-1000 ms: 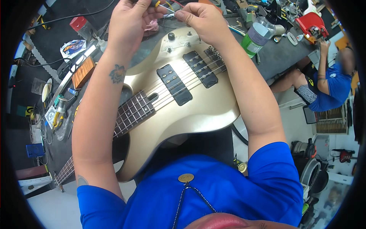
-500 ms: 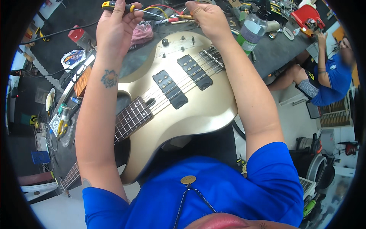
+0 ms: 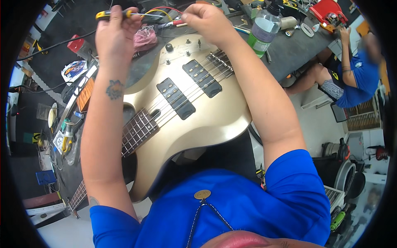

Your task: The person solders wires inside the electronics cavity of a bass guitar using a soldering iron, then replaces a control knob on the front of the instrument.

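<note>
My left hand (image 3: pixel 111 37) is closed around a yellow-and-black screwdriver (image 3: pixel 102 15), whose thin metal shaft points right. Across from it, my right hand (image 3: pixel 211 27) has its thumb and fingers pinched together near tools and a red wire on the bench; whatever they hold is too small to make out. Below both hands lies a gold electric bass guitar (image 3: pixel 211 128), body toward me, neck running down to the left under my left forearm. It has two black pickups, strings and a metal bridge (image 3: pixel 221 61). Control posts and one black knob (image 3: pixel 169 47) sit near its upper edge.
A pink cloth (image 3: pixel 144 38) lies beside my left wrist. A bottle with green liquid (image 3: pixel 264 31) stands right of my right hand. The dark workbench (image 3: pixel 289 53) carries a red tray (image 3: pixel 328 14) and scattered tools. Another person in blue (image 3: pixel 359 78) sits at right.
Both hands have come slightly left and nearer to me, the screwdriver moving with the left one. The whole view has shifted a little, so the bass appears farther left.
</note>
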Demonstrator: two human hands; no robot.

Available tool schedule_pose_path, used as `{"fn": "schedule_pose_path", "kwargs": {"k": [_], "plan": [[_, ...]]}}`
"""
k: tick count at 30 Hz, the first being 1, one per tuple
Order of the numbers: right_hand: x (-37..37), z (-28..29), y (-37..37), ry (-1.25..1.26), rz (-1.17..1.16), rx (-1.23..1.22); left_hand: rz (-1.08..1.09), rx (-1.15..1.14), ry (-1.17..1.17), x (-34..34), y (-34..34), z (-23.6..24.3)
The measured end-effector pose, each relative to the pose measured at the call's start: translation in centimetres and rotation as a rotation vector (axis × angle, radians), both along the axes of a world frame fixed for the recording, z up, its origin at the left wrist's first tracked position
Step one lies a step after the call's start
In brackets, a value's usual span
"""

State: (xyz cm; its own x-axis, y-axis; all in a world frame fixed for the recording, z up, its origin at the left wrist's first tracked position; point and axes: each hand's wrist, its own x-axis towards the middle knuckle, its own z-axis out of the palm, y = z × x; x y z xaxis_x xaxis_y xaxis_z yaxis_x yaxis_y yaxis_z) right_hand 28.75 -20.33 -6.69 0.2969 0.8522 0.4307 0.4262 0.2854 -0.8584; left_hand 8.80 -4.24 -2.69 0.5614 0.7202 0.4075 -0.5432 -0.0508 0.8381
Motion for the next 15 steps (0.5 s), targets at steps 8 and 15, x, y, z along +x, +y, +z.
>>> {"fn": "schedule_pose_path", "kwargs": {"k": [8,15], "plan": [[2.5,-1.3,0.9,-0.044,-0.408,0.173,0.105,0.396,0.395,4.4,-4.1,1.2],[2.7,-1.2,0.6,0.032,-0.389,0.051,0.218,0.492,0.473,6.3,-6.7,-0.3]]}}
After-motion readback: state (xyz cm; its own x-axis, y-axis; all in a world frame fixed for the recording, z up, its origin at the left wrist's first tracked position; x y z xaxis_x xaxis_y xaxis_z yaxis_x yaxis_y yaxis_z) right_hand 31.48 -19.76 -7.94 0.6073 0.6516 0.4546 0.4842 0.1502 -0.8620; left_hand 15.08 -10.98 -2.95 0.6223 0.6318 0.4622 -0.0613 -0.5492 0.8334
